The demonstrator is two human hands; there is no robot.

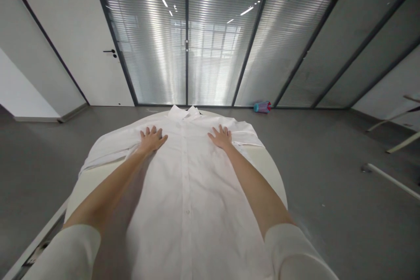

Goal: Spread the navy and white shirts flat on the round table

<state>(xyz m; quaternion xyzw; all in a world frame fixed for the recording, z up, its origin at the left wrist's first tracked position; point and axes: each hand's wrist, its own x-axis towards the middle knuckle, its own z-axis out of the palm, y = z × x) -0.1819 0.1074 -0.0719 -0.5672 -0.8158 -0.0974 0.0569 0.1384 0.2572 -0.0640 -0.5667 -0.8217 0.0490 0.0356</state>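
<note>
A white button-up shirt [203,192] lies front side up on a pale round table [265,166], its collar at the far edge and its buttoned placket running toward me. My left hand [152,139] rests flat on the shirt's upper left chest, fingers spread. On the upper right chest my right hand [222,137] lies palm down, also with fingers apart. Neither hand grips the fabric. The left sleeve spreads out to the table's left edge, while the right one reaches the right edge and looks partly folded. The shirt's hem is out of view at the bottom.
A blue and pink basket [262,107] lies on its side on the grey floor by the glass partition [210,52]. Pale furniture legs [392,179] stand at the right. To the left is a white door [82,30] with a black handle.
</note>
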